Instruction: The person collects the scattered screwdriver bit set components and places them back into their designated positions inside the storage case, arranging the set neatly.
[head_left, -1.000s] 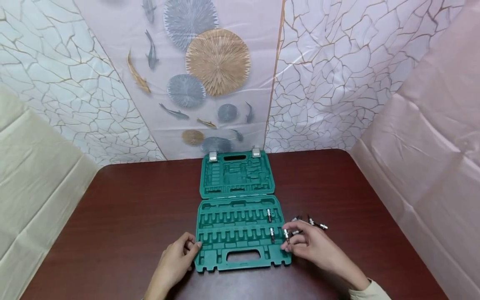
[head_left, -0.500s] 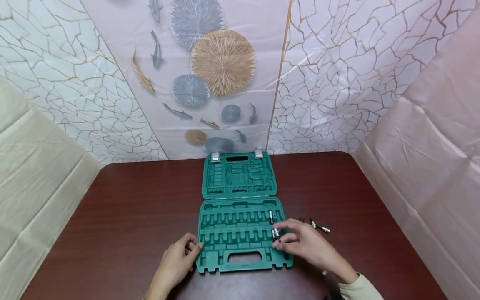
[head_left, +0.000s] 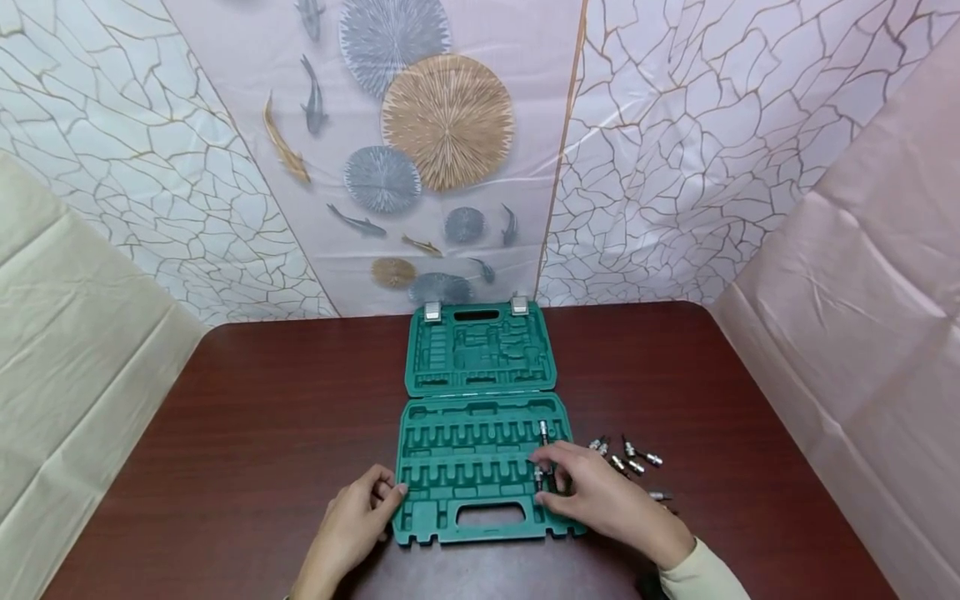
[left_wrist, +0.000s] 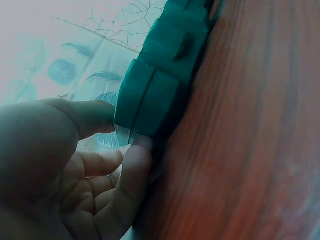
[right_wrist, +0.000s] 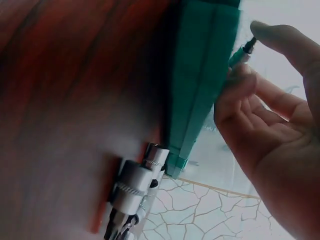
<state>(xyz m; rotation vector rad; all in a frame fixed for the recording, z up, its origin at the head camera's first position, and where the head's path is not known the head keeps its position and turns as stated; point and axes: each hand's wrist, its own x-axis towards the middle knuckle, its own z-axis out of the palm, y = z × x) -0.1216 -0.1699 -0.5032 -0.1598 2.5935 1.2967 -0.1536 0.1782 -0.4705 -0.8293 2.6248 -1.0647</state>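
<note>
A green plastic tool case (head_left: 480, 492) lies unfolded on the table, with moulded slots in rows. At its left front corner my left hand (head_left: 352, 518) pinches the edge, thumb on top and fingers below, as the left wrist view shows. My right hand (head_left: 611, 496) holds a small chrome bit socket (head_left: 537, 480) by its ends between thumb and index finger, over the right part of the lower slot row. Close beside it a second bit socket (head_left: 552, 479) sits in that row, partly behind the fingers. A third bit socket (head_left: 543, 430) rests in the upper row.
Several loose bit sockets (head_left: 630, 457) lie on the dark red-brown table (head_left: 300, 400), right of the case. In the right wrist view, one loose bit socket (right_wrist: 132, 187) lies near the case's side. A patterned cloth backdrop (head_left: 450, 167) hangs behind the table.
My right hand has moved left with the bit socket, from the case's right edge past the filled lower slot. More loose sockets have come into sight. My left hand stays at the corner.
</note>
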